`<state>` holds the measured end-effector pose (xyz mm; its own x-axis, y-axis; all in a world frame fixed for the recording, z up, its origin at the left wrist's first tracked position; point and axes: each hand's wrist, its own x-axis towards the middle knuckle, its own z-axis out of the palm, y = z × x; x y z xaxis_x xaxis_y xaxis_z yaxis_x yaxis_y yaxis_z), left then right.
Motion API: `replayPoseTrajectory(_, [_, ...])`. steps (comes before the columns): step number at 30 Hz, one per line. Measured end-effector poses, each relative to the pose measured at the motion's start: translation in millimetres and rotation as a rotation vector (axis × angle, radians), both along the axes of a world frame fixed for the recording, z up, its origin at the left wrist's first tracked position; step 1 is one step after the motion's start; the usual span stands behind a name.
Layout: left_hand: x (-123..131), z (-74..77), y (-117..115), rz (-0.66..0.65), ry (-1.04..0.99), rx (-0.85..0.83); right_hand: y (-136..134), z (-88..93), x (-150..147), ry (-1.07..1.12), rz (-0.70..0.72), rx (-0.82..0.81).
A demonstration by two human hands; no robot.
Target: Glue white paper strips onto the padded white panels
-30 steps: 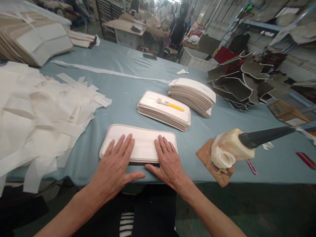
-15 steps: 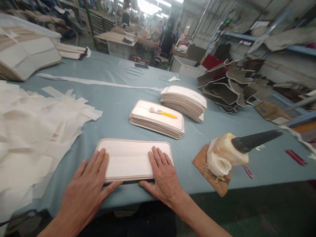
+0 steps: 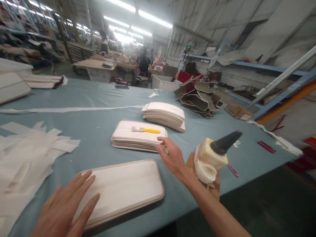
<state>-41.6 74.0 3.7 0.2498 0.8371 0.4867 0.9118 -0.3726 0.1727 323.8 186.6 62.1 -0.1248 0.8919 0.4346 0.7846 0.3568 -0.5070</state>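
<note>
My left hand [image 3: 65, 205] lies with fingers stretched out over the left end of a pale, round-cornered padded panel [image 3: 125, 184]. At least one more panel shows beneath it along the near edge. Farther back, my right hand [image 3: 171, 156] is at the right end of a stack of similar panels [image 3: 118, 131], thumb and fingers apart around its corner. Whether the fingertips touch the stack I cannot tell. A brush [image 3: 148, 130] with a yellow handle rests on top of that stack.
Behind stands another panel stack [image 3: 163, 113]. On the right are a glue-crusted container [image 3: 209, 158] with a black cone, a pink tool [image 3: 232, 170] and red tools [image 3: 266, 146]. Pale fabric strips [image 3: 32, 161] cover the left; dark cut pieces [image 3: 201, 97] are heaped behind.
My right hand has left the near panel and moved forward to the middle stack. The left hand stays on the near panel, which now sits at a slant. The view has tilted up and turned.
</note>
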Motion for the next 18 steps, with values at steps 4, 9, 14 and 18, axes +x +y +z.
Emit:
replayPoseTrajectory(4, [55.7,40.5,67.6,-0.083,-0.046,-0.025,70.9,8.5,1.7,-0.276,-0.078,-0.046])
replayPoseTrajectory(9, [124.7,56.6,142.6,-0.168,0.06,-0.128,107.8,-1.1,-10.3,-0.405,-0.012,-0.096])
replayPoseTrajectory(14, [146.3,40.1,170.9,-0.154,0.134,-0.199,120.0,-8.5,-11.5,-0.455,0.028,-0.152])
replayPoseTrajectory(18, [147.2,35.3,174.3,-0.154,0.156,-0.238,126.7,-5.0,-8.7,-0.435,0.062,-0.209])
